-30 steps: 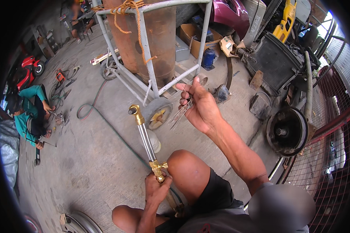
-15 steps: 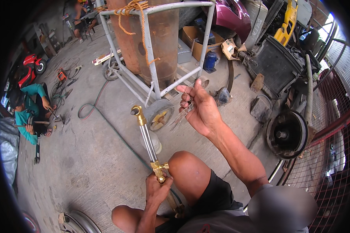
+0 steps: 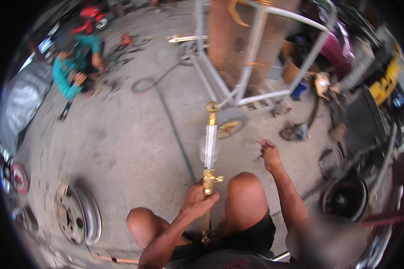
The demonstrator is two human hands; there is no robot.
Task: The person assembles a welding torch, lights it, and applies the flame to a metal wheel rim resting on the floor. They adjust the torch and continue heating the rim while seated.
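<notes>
My left grip wraps the brass torch, which extends forward from it. To its right, my right grip is curled; I cannot tell if it pinches anything. Beyond is the cart wheel: the torch may knock it if my left wrist tips.

Workshop, vehicle-repair and metalworking type. Evidence: brass-and-steel cutting torch at centre; tall rusty gas cylinders on wheeled grey cart, 1 o'clock; purple car-body panel, 2 o'clock; dark round drum, 4 o'clock; steel wheel rim, 8 o'clock; hose on stained concrete floor, looping between 10 and 11 o'clock.
</notes>
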